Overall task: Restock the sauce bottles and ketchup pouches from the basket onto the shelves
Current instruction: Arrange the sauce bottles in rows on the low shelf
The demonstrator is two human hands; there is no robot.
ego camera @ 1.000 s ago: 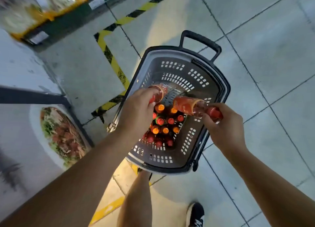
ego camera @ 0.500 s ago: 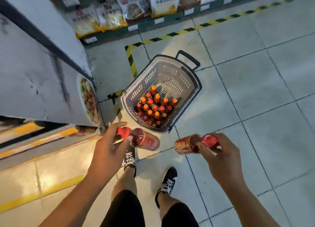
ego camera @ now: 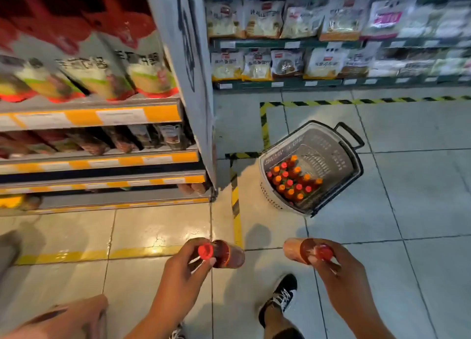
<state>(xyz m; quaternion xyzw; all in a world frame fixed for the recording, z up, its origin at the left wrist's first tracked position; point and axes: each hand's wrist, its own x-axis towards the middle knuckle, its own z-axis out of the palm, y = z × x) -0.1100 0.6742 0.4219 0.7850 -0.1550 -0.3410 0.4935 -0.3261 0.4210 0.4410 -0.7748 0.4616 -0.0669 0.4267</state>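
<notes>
With a bottle in each hand, the carry to the shelves is the step in hand

While the basket (ego camera: pixel 312 168) sits on the floor tiles at about one o'clock from the person's feet, each hand carries one sauce bottle low in the view. At seven o'clock from the basket, the left hand (ego camera: pixel 187 267) curls its fingers around the neck of the left sauce bottle (ego camera: pixel 226 254), red cap toward the camera, body pointing to three o'clock. Across from it, the right hand (ego camera: pixel 331 264) grips the right sauce bottle (ego camera: pixel 297 250) just below its red cap, body pointing to nine o'clock. Both bottles lie roughly level, near each other but apart.

More bottles with red and orange caps (ego camera: pixel 293 180) stand packed in the near-left part of the basket, so restocking is judged far from finished. No ketchup pouch can be made out in the basket.

Orange-edged shelves (ego camera: pixel 102 157) rise at ten o'clock from the hands, holding blurred packets and jars. Next, the bottles likely need turning upright and lifting toward a free shelf gap; which tier suits them cannot be told through the blur
</notes>
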